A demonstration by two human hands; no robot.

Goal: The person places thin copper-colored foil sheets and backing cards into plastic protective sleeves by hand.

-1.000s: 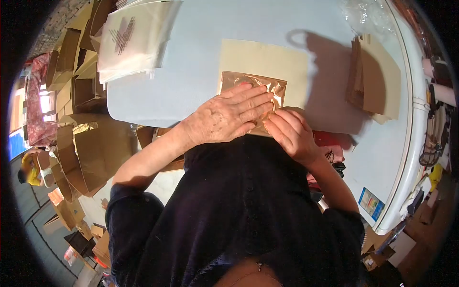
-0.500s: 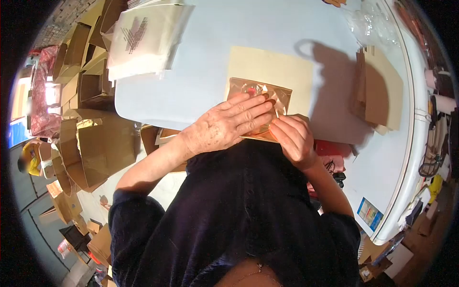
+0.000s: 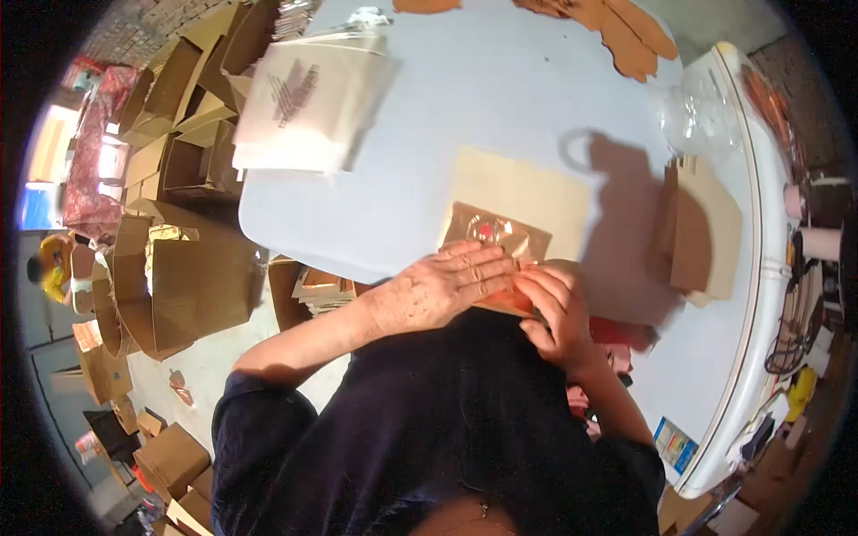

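A flat brown piece in a shiny clear plastic bag [image 3: 470, 221], with a round clear patch and a small red mark, lies at the table's near edge. My left hand [image 3: 429, 290] rests flat across it, fingers stretched out and close together. From the right, my right hand [image 3: 559, 313] touches the bag's right side with slightly bent fingertips, its thumb apart below them. Both hands cover much of the bag's lower part. Under the bag is a cream sheet [image 3: 523, 179].
A stack of clear printed bags [image 3: 308, 107] lies at the table's left. Brown card pieces [image 3: 702, 232] are stacked at the right, near crumpled clear plastic [image 3: 702, 116]. Brown shapes [image 3: 626, 40] lie at the far edge. Cardboard boxes [image 3: 201, 290] stand left; a person in yellow [image 3: 58, 266] is beyond.
The view has shifted, so the table and hands appear lower and more of the far edge shows. My right thumb now shows apart from the fingers. My left hand still lies flat on the bag.
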